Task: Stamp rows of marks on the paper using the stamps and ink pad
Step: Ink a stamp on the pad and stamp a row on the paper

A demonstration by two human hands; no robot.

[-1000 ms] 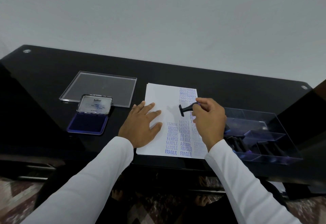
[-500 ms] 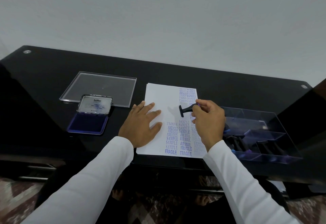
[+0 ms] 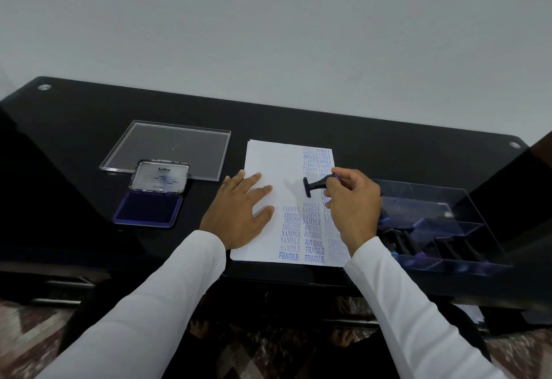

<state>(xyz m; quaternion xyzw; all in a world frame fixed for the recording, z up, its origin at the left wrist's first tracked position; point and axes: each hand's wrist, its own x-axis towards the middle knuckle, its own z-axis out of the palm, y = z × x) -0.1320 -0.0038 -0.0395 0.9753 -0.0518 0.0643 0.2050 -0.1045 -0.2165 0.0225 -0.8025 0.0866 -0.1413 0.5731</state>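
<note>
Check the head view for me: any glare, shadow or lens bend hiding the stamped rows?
Head view: wide-angle bend curves the black table edge; its glossy top mirrors the hands near the front. The stamp, pinched in the right hand, casts a soft shadow on the paper. The nearest rows read sharply; the far ones are small and faint.

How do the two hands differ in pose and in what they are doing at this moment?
The left hand lies flat with fingers spread on the paper; the right hand is curled. The left hand holds nothing and only presses the sheet down; the right hand pinches the handle of a black stamp, tilted on its side above the paper. The left hand rests on blank paper, the right over the stamped columns. Both wear white sleeves.
</note>
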